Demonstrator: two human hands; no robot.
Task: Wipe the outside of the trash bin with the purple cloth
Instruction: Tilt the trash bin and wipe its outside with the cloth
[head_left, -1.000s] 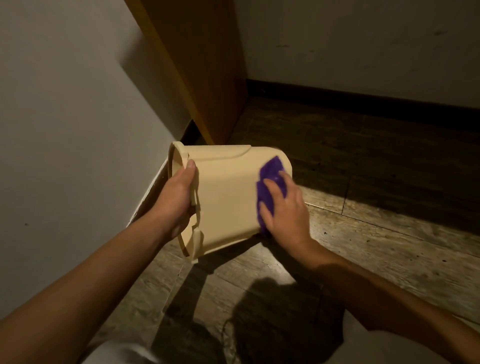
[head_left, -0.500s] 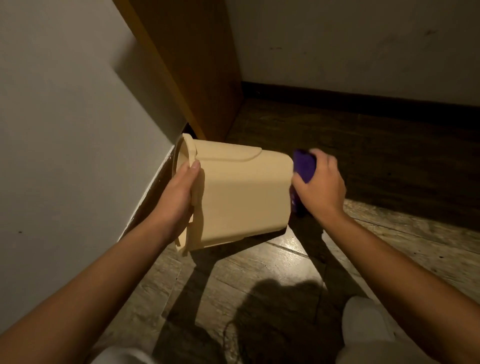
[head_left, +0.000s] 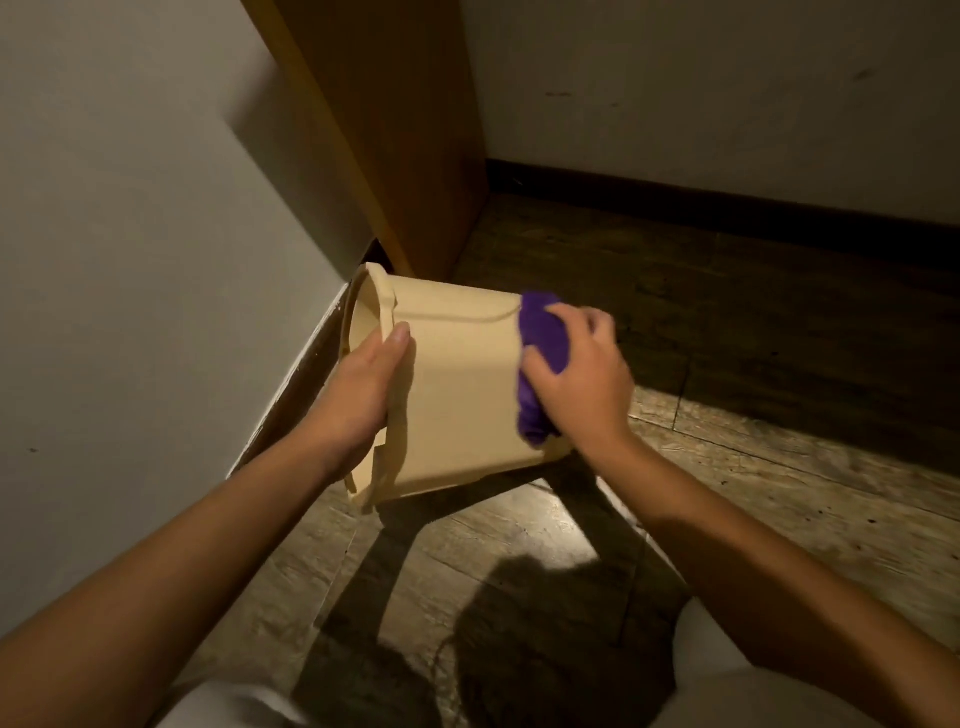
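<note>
A cream plastic trash bin (head_left: 457, 395) is held on its side above the wooden floor, its open mouth facing left towards the wall. My left hand (head_left: 363, 395) grips the bin at its rim, thumb on the outer side. My right hand (head_left: 582, 379) presses a bunched purple cloth (head_left: 540, 358) against the bin's bottom end on the right. Part of the cloth is hidden under my fingers.
A white wall (head_left: 130, 260) with a dark baseboard runs along the left. A wooden cabinet side (head_left: 395, 135) stands behind the bin in the corner. Wood-plank floor (head_left: 779, 467) stretches right, dark near the far wall. My knees in light trousers show at the bottom edge.
My right hand carried the cloth from the bin's side wall round to its bottom end, then back onto the bottom edge. The bin tilted slightly in my left hand.
</note>
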